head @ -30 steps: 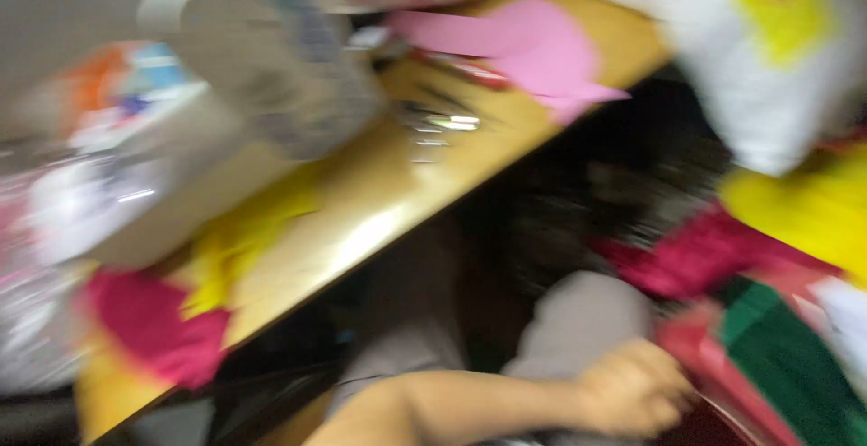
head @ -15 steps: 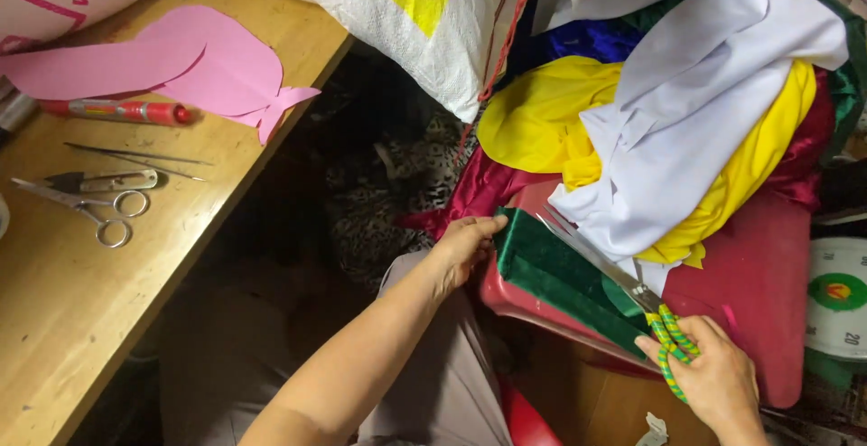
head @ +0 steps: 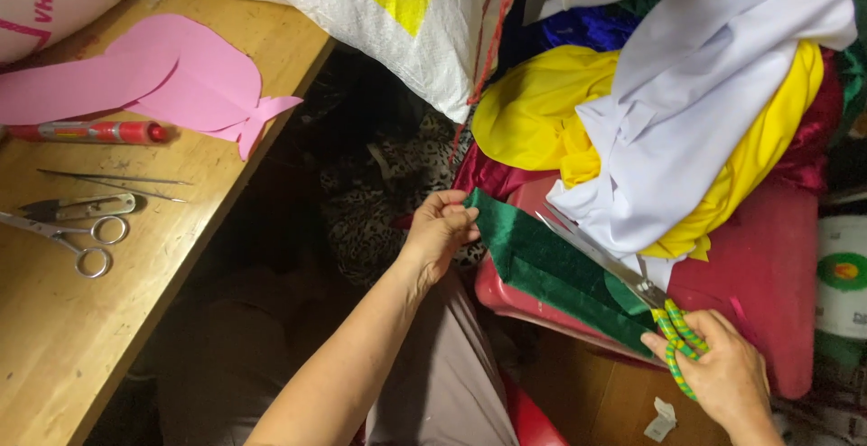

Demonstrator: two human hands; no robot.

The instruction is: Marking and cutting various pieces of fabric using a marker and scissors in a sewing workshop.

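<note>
Left hand, centre frame: fingers pinched shut on corner of dark green velvety cloth. Right hand, lower right: closed around green-yellow wrapped handles of long steel shears, blades lying across the cloth. Above: glossy yellow and white fabrics. Left: wooden counter, pink paper cutouts.

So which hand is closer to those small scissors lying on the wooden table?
Left. The left hand grips the green cloth across the gap from the small scissors. The right hand, holding striped-handled scissors, is much farther right.
</note>
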